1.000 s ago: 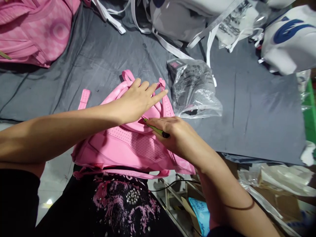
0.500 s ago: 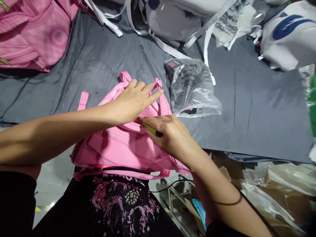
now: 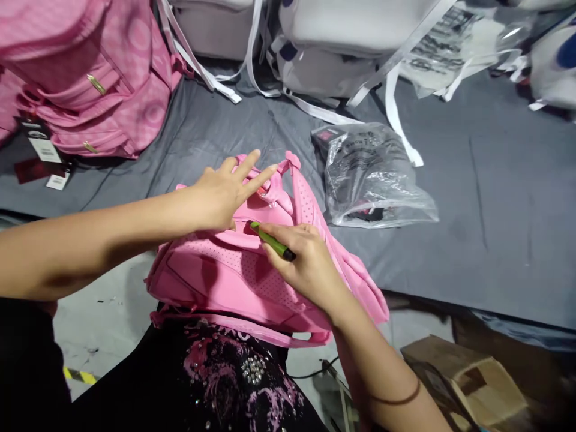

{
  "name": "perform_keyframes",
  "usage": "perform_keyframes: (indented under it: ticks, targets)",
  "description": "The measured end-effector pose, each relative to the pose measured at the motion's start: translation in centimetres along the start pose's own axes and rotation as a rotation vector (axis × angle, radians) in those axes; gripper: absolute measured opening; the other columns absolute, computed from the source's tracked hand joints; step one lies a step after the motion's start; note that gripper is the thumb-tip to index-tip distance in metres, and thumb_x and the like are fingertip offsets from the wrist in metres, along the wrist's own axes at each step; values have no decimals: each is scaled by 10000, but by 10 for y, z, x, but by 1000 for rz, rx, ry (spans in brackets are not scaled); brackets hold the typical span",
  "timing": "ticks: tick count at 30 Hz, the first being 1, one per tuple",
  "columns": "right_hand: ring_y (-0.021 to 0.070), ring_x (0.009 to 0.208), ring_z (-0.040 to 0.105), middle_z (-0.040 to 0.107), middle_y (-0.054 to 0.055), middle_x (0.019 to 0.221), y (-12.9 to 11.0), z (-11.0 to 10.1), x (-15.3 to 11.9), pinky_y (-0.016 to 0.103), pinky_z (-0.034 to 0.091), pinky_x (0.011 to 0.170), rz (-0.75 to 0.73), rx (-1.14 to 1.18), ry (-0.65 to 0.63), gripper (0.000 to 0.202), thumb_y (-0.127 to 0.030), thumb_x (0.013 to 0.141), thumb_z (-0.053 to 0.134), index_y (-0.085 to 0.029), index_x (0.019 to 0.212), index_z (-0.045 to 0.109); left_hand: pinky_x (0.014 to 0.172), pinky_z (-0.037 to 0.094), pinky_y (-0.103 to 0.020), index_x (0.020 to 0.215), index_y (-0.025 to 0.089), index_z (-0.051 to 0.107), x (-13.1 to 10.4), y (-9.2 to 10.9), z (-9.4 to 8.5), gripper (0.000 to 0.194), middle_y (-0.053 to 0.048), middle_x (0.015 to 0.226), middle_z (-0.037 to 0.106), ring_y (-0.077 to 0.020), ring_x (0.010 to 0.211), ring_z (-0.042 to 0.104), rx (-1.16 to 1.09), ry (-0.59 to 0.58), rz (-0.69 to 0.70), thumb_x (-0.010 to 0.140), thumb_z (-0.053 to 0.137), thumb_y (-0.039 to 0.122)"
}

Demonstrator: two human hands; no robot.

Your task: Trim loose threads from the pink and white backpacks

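A pink backpack (image 3: 234, 288) with perforated padding lies at the table's near edge, against my lap. My left hand (image 3: 220, 195) presses on its upper part, fingers spread, the thumb tucked near a seam. Pinched in my right hand (image 3: 301, 255) is a slim green tool (image 3: 275, 242) with a black end, shaped like a pen or small cutter. Its tip meets the bag beside my left thumb; I cannot make out the tip's exact kind. A pink strap (image 3: 306, 198) rises behind my right hand.
A clear plastic bag (image 3: 373, 180) with dark contents lies right of the backpack. Another pink backpack (image 3: 121, 90) with tags stands back left. White bags (image 3: 337, 66) with dangling straps line the back. A cardboard box (image 3: 481, 384) sits below the table at right.
The view has shifted, so more of the pink bag at left shows. My left hand has drawn back leftward over the backpack, uncovering the tool's tip. The right hand keeps its grip.
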State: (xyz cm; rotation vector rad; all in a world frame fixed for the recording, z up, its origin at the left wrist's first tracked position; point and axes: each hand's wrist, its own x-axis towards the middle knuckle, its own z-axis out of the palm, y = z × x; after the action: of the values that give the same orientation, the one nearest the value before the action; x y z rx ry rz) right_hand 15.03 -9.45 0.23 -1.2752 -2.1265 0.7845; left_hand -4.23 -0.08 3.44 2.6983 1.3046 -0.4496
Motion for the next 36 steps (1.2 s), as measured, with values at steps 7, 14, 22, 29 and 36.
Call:
perform_keyframes:
  ticks: [7,14,22,29,36]
  targets:
    - [210,885,740,792,62,1071,3,28,11,417,524,857,-61,120,52,288,-221,953,569,-206,1186,737,967,481,-530,1602,330,-164,-12,4,4,1306,-153,1704,-140,-457,1392,307,64,-54,-126,732,808,384]
    - [174,735,702,797,68,1003,4,33,17,330,552,739,-13,269,-8,339,-181,920,596,-181,1229,736,929,529,-520,1624,290,-100,-11,10,-1,1176,-192,1700,-111,-441,1414,323,115,-113,-167,791,729,277]
    - [217,897,734,789,70,1073,8,41,13,430,575,901,-53,242,102,324,-191,919,619,-193,1222,735,982,508,-452,1601,326,-174,-13,-13,2,1229,-178,1704,-99,-395,1457,296,72,-114,-10,756,713,225]
    - [229,924,745,778,80,1124,10,46,17,449,582,903,-59,217,95,315,-206,929,617,-200,1220,737,948,531,-467,1620,294,-117,-10,-5,8,1225,-187,1701,-114,-429,1465,276,121,-80,-82,766,761,283]
    - [224,886,753,786,87,1090,13,48,20,427,588,880,-60,230,66,310,-203,931,613,-182,1213,739,882,553,-464,1624,311,-89,-8,-3,14,1133,-199,1703,-70,-416,1342,423,163,-55,-113,821,706,237]
